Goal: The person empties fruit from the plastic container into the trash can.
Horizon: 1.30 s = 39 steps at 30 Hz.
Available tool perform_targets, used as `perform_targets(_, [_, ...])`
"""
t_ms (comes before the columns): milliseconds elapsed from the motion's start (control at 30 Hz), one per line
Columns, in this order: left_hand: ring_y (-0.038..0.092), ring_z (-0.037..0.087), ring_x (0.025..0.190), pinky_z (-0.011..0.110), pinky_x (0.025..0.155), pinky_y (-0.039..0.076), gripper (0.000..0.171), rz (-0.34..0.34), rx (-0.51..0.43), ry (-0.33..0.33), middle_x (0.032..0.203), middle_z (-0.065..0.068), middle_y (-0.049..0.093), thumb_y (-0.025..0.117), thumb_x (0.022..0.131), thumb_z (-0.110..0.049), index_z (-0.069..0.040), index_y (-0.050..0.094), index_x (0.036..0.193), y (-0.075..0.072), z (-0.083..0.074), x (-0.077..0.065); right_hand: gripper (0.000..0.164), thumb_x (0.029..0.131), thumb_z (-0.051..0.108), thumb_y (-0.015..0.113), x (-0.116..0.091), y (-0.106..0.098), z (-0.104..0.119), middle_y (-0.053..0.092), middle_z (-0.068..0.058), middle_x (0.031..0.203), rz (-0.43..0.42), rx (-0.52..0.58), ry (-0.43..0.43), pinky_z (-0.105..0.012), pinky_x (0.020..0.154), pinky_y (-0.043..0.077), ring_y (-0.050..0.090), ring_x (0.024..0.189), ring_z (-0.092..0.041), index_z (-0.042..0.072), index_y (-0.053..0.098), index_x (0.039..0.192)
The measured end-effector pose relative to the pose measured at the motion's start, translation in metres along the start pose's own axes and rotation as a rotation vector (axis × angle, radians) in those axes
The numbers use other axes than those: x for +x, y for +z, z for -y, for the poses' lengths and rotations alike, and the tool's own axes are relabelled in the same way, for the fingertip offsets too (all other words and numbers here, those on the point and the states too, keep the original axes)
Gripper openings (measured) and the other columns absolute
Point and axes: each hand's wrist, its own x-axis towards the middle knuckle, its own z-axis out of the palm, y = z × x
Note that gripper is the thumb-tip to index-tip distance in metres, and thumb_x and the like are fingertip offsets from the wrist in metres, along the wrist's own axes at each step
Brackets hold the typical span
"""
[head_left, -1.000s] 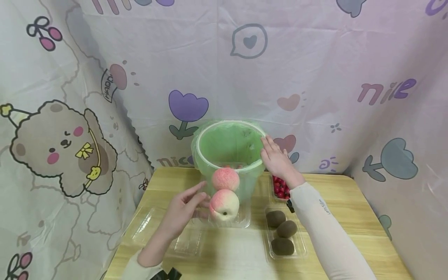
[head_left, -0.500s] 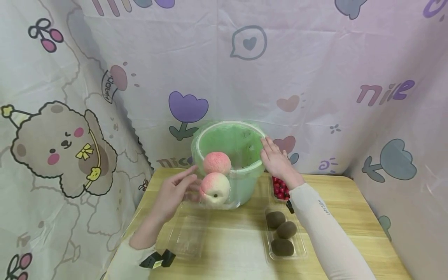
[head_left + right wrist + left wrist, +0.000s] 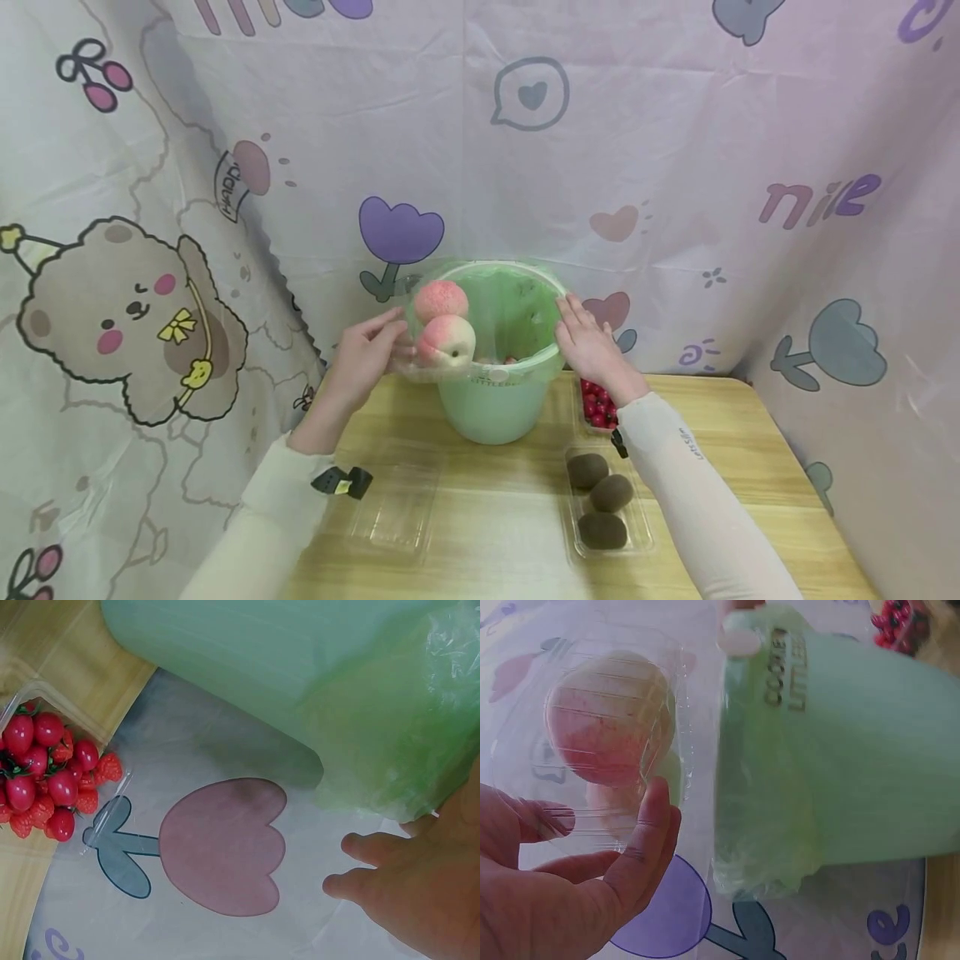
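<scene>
My left hand (image 3: 366,354) pinches the side of a clear plastic fruit box (image 3: 526,712). Two pink and cream peaches (image 3: 450,342) lie in it. The box is raised at the left rim of a pale green bucket (image 3: 491,410), slightly overlapping its mouth in the head view. A thin green bag (image 3: 528,312) lines the bucket and folds over the rim. Against the bucket's right rim rests my right hand (image 3: 596,346), its fingers extended; its thumb is hidden. Something small and reddish shows inside the bucket, too little to identify.
Front right on the wooden table (image 3: 510,533), a clear tray holds brown kiwis (image 3: 602,530). Behind it sits a box of red cherry tomatoes and berries (image 3: 45,776). Another clear plastic container (image 3: 393,508) lies front left. Printed cloth (image 3: 675,108) hangs around the table.
My left hand has lifted the box of peaches up and to the left, from in front of the bucket to its left rim. The right hand has stayed at the rim.
</scene>
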Motion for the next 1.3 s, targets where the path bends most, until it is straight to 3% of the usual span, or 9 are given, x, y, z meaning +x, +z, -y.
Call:
perform_targets(167, [0.074,0.006,0.082,0.020,0.072,0.063,0.052,-0.019,0.001,-0.005,0.119,0.026,0.070,0.054,0.109,-0.027,-0.009,0.048,0.157,0.001,-0.002,0.016,0.068,0.111,0.048,0.010,0.000,0.001,0.000,-0.001,-0.006,0.179,-0.003,-0.002,0.004,-0.073,0.127,0.003,0.013,0.161,-0.048,0.016,0.009,0.171])
perform_targets(433, [0.070,0.005,0.077,0.018,0.066,0.057,0.055,-0.056,0.113,0.000,0.122,0.021,0.070,0.051,0.107,-0.031,-0.012,0.047,0.159,0.003,-0.006,0.036,0.068,0.111,0.047,0.011,0.001,0.001,-0.001,-0.001,-0.007,0.179,-0.004,-0.002,0.004,-0.073,0.127,0.004,0.014,0.161,-0.049,0.016,0.010,0.171])
perform_targets(700, [0.048,0.005,0.048,0.022,0.046,0.039,0.056,-0.104,0.248,0.065,0.104,0.020,0.073,0.049,0.104,-0.033,-0.017,0.050,0.158,0.007,-0.013,0.052,0.066,0.112,0.045,0.013,0.001,0.001,0.000,0.001,-0.008,0.180,-0.004,0.004,0.003,-0.074,0.127,0.004,0.015,0.160,-0.050,0.016,0.009,0.171])
perform_targets(833, [0.038,0.004,0.042,0.023,0.043,0.035,0.055,-0.148,0.326,0.113,0.076,0.006,0.067,0.049,0.102,-0.032,-0.015,0.054,0.155,0.010,-0.015,0.059,0.067,0.112,0.046,0.011,0.001,0.001,0.000,0.001,-0.009,0.179,-0.005,0.000,0.000,-0.074,0.126,0.004,0.015,0.160,-0.051,0.015,0.010,0.171])
perform_targets(967, [0.029,0.006,0.042,0.025,0.044,0.031,0.054,-0.193,0.381,0.163,0.052,-0.006,0.042,0.049,0.101,-0.029,-0.012,0.057,0.153,0.012,-0.016,0.066,0.067,0.112,0.046,0.010,0.001,0.001,-0.001,0.002,-0.010,0.179,-0.015,-0.004,-0.006,-0.075,0.126,0.004,0.017,0.159,-0.053,0.014,0.011,0.171])
perform_targets(1033, [0.028,0.007,0.044,0.027,0.048,0.033,0.053,-0.208,0.402,0.185,0.055,-0.007,0.043,0.049,0.102,-0.029,-0.011,0.057,0.152,0.014,-0.017,0.069,0.067,0.112,0.046,0.011,0.001,0.001,-0.001,0.003,-0.010,0.179,-0.022,-0.008,-0.006,-0.075,0.126,0.006,0.018,0.159,-0.052,0.014,0.012,0.171])
perform_targets(1200, [0.042,0.015,0.057,0.033,0.066,0.041,0.054,-0.234,0.433,0.206,0.074,0.003,0.057,0.049,0.103,-0.032,-0.011,0.057,0.152,0.020,-0.018,0.074,0.066,0.112,0.044,0.012,0.001,0.002,-0.001,0.004,-0.009,0.179,-0.031,-0.010,-0.005,-0.075,0.126,0.007,0.018,0.160,-0.051,0.014,0.013,0.171])
perform_targets(1300, [0.044,0.019,0.065,0.034,0.072,0.041,0.054,-0.241,0.455,0.215,0.072,0.004,0.053,0.048,0.102,-0.032,-0.013,0.058,0.152,0.024,-0.019,0.076,0.066,0.113,0.044,0.012,0.000,0.002,0.000,0.003,-0.009,0.179,-0.025,0.002,-0.003,-0.075,0.126,0.005,0.016,0.160,-0.050,0.013,0.012,0.171])
